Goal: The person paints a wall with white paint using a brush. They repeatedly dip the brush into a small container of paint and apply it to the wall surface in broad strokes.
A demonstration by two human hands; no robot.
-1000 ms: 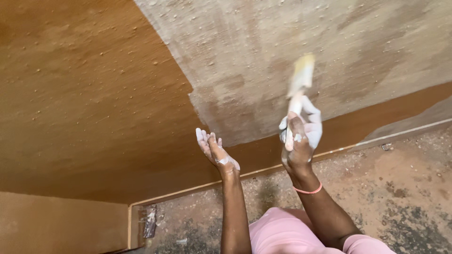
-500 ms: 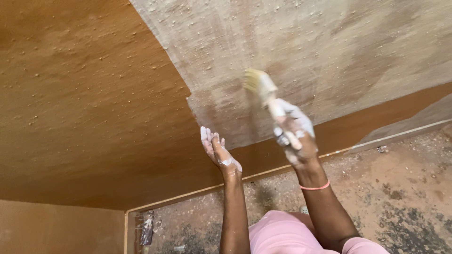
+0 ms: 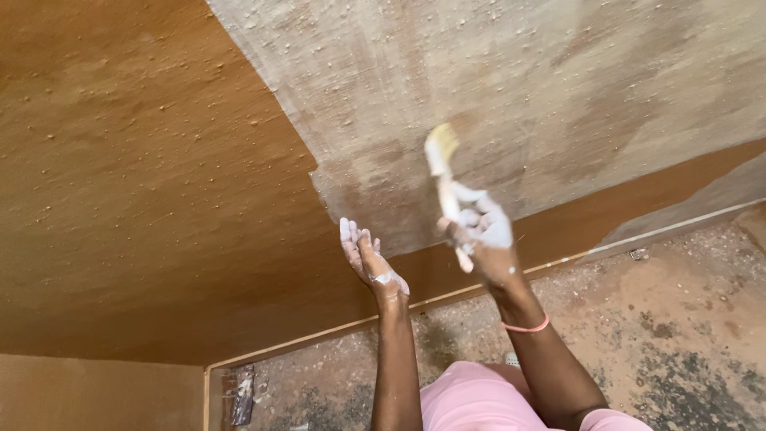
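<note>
My right hand [image 3: 479, 235], smeared with white paint, grips the handle of a paintbrush [image 3: 441, 164]. The pale bristles point up and to the left and touch the rough wall [image 3: 519, 88] in its grey-white coated patch. My left hand [image 3: 367, 259] is raised beside it with fingers together and palm open, holding nothing, white paint on the fingertips. It hovers near the edge where the grey coat meets the bare brown wall [image 3: 144, 175]. A pink band circles my right wrist.
A pale strip [image 3: 319, 331] runs along the foot of the wall. Below lies a dusty, stained concrete floor [image 3: 678, 319]. A small dark scrap [image 3: 242, 393] lies in the corner. My pink clothing [image 3: 479, 399] shows at the bottom.
The brush has swept leftward across the grey patch, its bristles swinging from up-right to up-left. My left hand has stayed raised in about the same place.
</note>
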